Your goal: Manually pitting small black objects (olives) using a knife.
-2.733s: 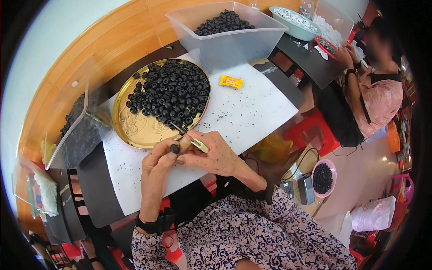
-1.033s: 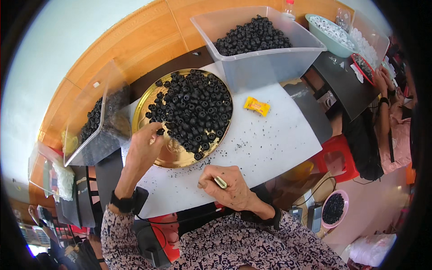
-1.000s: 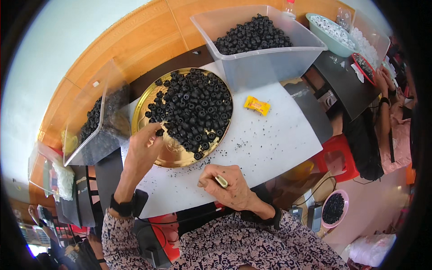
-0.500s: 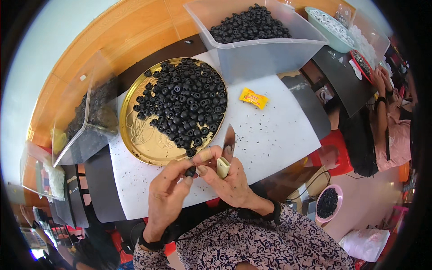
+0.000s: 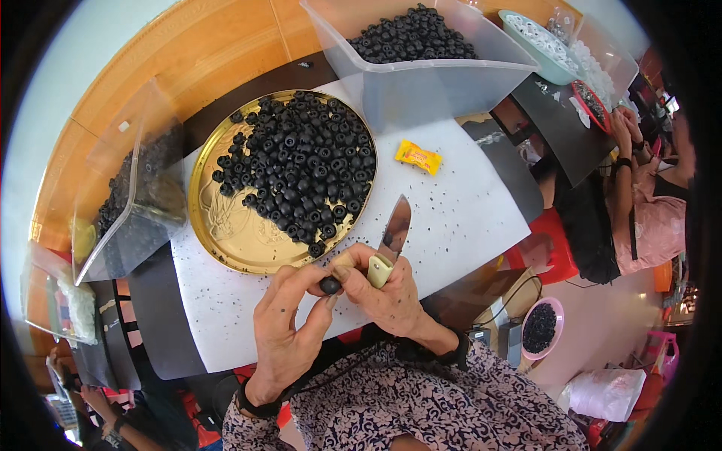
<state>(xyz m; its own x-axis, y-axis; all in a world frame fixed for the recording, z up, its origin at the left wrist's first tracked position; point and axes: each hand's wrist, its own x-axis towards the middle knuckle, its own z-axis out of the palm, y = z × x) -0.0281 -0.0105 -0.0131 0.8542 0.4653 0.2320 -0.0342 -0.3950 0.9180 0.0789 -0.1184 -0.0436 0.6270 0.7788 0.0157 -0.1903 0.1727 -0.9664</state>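
Between the fingertips of my left hand [image 5: 289, 323] is a small round black part [image 5: 329, 286], pinched low over the white work surface. My right hand [image 5: 391, 304] is closed around the pale handle of a small knife [image 5: 395, 229], and its blade points up and away from me. The thumb and index finger of the right hand meet the black part as well; a bandage wraps that index finger. Just beyond the hands lies a round gold tray [image 5: 214, 244], heaped with many black ring-like parts [image 5: 301, 165] that have holes in them.
A yellow wrapped packet [image 5: 419, 157] lies right of the tray among black crumbs on a white sheet [image 5: 466, 203]. Behind stands a clear bin [image 5: 444, 86] of black parts; another clear bin [image 5: 134, 218] is at left. A pink basin [image 5: 557, 331] sits on the floor. A co-worker's hands [image 5: 624, 128] are far right.
The knife has tilted to the right and its blade shows more fully. The black part has turned and is more exposed between my fingers. My left fingers have spread slightly.
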